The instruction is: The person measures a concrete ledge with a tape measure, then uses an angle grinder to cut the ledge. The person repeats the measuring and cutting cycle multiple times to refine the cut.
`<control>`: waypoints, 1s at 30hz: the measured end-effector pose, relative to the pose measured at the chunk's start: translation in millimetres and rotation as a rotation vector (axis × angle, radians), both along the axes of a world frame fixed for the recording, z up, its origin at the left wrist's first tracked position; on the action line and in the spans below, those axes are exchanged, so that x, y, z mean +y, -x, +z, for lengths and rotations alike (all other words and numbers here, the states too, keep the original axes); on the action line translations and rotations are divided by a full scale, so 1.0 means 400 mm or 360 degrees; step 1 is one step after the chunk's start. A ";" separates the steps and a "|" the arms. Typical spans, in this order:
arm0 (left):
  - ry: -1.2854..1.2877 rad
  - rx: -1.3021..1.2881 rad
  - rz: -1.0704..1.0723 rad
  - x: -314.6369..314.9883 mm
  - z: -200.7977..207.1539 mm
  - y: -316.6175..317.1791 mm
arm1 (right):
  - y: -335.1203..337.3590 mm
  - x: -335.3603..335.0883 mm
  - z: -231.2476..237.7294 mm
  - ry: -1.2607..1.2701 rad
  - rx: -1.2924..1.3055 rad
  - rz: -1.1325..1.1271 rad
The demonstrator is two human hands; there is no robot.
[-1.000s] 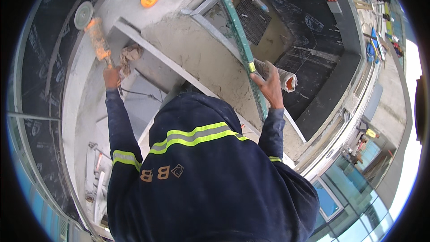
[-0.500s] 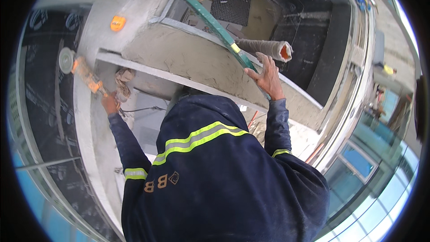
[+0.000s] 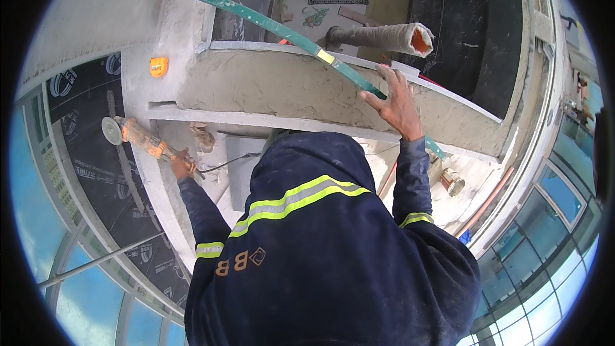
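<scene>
left hand (image 3: 182,165) wraps round angle grinder (image 3: 147,139); right hand (image 3: 398,107) straddles green straightedge (image 3: 275,28), can't tell if pinching. best hold disc (image 3: 112,131) outward, straightedge steady.

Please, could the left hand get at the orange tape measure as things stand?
Probably not at once: the left hand grips the angle grinder, though nothing seems to cover the orange tape measure.

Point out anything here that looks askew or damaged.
The long green bar under the right hand slants across the rough mortar band instead of running along it; its bow may be lens distortion. Beyond, the wrapped pipe has a ragged-looking open end. Nothing else stands out.
</scene>
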State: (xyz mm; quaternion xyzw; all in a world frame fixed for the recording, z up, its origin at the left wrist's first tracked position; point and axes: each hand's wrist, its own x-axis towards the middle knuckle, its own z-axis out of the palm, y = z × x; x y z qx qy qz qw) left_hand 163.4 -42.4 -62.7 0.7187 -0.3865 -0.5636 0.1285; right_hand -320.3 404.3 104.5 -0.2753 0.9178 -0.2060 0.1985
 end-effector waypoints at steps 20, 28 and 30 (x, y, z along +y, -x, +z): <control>-0.0033 -0.0152 0.0076 -0.010 -0.011 -0.001 | -0.002 -0.110 -0.097 0.0017 0.0019 0.0265; 0.0181 -0.0101 -0.0014 0.006 -0.033 -0.004 | -0.005 -0.112 -0.078 0.0029 -0.0021 0.0198; 0.0182 -0.0112 -0.0023 -0.004 -0.035 -0.024 | -0.003 -0.110 -0.080 0.0036 -0.0051 0.0201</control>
